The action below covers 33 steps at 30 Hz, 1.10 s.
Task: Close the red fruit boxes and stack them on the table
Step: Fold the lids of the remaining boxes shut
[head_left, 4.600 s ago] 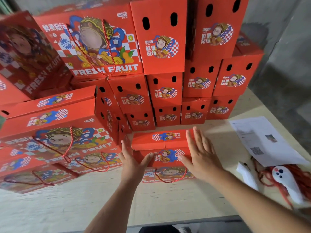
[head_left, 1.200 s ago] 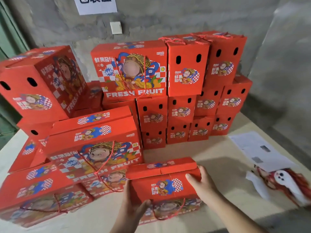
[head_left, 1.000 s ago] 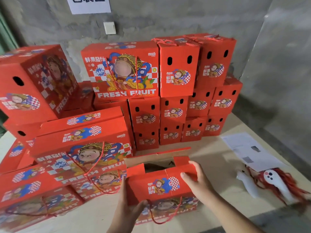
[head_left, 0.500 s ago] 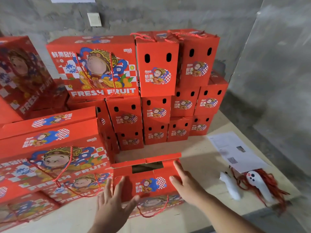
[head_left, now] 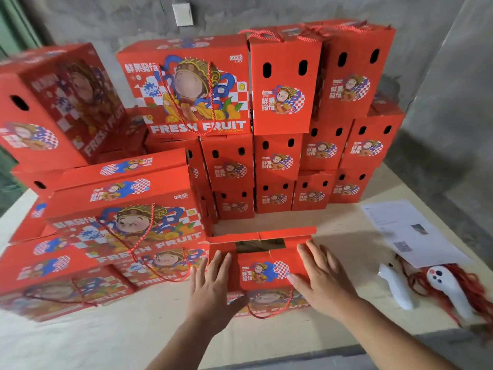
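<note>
A small red fruit box (head_left: 262,271) stands on the wooden table (head_left: 106,340) in front of me. Its top flaps are partly apart, leaving a dark gap (head_left: 260,245) in the lid. My left hand (head_left: 210,292) lies with straight fingers on the box's left front flap. My right hand (head_left: 322,281) lies flat on the right front flap, fingers spread. A red rope handle (head_left: 269,312) hangs down the box's front face. Neither hand grips anything.
Closed red boxes are piled behind in a tall stack (head_left: 280,116) and at the left in a lower pile (head_left: 120,217). At the right lie a printed sheet (head_left: 408,231), two white controllers (head_left: 397,289) and a bundle of red rope (head_left: 458,287). Concrete walls stand behind.
The box's lid, closed 1.2 s ago, sprang partly open. My hands let go of the box's sides and now lie flat on its front flaps. The camera tilted up slightly.
</note>
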### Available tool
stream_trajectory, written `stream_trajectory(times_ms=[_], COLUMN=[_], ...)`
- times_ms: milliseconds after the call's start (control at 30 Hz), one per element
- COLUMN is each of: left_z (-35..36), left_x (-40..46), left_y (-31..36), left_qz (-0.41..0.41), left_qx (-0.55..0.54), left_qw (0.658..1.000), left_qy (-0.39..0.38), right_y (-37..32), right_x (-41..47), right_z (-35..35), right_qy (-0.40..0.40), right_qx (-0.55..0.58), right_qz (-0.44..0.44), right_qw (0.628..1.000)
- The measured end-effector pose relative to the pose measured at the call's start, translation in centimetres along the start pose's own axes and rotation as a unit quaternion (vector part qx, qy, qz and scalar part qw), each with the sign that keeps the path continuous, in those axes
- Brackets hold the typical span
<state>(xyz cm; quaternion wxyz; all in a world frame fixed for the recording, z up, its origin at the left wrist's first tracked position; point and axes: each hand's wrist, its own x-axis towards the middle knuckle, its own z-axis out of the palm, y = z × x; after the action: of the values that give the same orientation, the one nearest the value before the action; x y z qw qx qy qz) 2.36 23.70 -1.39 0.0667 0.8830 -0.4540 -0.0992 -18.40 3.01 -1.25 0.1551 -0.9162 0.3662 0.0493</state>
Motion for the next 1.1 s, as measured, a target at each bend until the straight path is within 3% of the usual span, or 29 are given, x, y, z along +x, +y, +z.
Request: stream_trajectory(times_ms=[100,167,233,300,367,433,500,567,600,700,800,900,1033,1100], left_z=[-0.9,-1.2,-1.4,-2.0,-3.3,-5.1,-6.5,-6.5,-6.2,-6.4,-6.7,-6.9,-5.8,-4.4], left_x=[0.5,0.0,-1.1,-1.6,-0.7,1.2,3.3,4.6,5.0,5.9,7.2,8.3,8.5,8.2], left_y=[0.3,0.4,0.5,0.8,1.1,1.3,1.2,0.8,0.6,0.4,-0.4,-0.7,0.3,0.5], left_qz=[0.000,-0.003,-0.003,0.014,0.044,0.069,0.068,0.048,0.038,0.032,0.069,0.077,0.077,0.077], left_qx=[-0.011,-0.094,-0.219,-0.249,-0.215,-0.151,-0.084,-0.020,-0.008,0.009,0.043,0.046,0.114,0.141], left_qw=[1.000,0.996,0.967,0.922,0.906,0.937,0.984,0.999,0.999,0.999,0.997,0.994,0.990,0.987], left_qy=[-0.020,0.002,0.133,0.295,0.361,0.307,0.140,0.012,-0.008,0.017,-0.006,-0.063,0.008,-0.002], right_y=[-0.2,0.3,1.0,0.8,0.2,-0.9,-2.0,-2.1,-2.0,-1.8,-2.0,-2.0,-1.3,-1.5], right_x=[0.7,1.1,1.3,1.6,2.4,3.1,3.0,3.2,3.4,4.4,5.9,7.3,7.0,6.2], right_z=[-1.5,-3.7,-6.1,-8.1,-8.8,-8.3,-7.3,-6.0,-5.9,-6.6,-7.6,-8.5,-5.9,-3.7], right_qy=[-0.052,-0.031,0.119,0.257,0.263,0.194,0.100,0.050,0.041,-0.016,-0.056,-0.028,0.030,0.042], right_qx=[-0.012,0.069,0.222,0.285,0.221,0.100,0.019,0.020,0.035,0.069,-0.041,-0.140,-0.158,-0.126], right_qz=[-0.003,-0.003,0.033,0.047,-0.022,-0.089,-0.101,-0.092,-0.084,-0.058,-0.056,-0.091,-0.099,-0.074], right_qw=[0.999,0.997,0.967,0.922,0.939,0.972,0.990,0.994,0.995,0.996,0.996,0.986,0.982,0.988])
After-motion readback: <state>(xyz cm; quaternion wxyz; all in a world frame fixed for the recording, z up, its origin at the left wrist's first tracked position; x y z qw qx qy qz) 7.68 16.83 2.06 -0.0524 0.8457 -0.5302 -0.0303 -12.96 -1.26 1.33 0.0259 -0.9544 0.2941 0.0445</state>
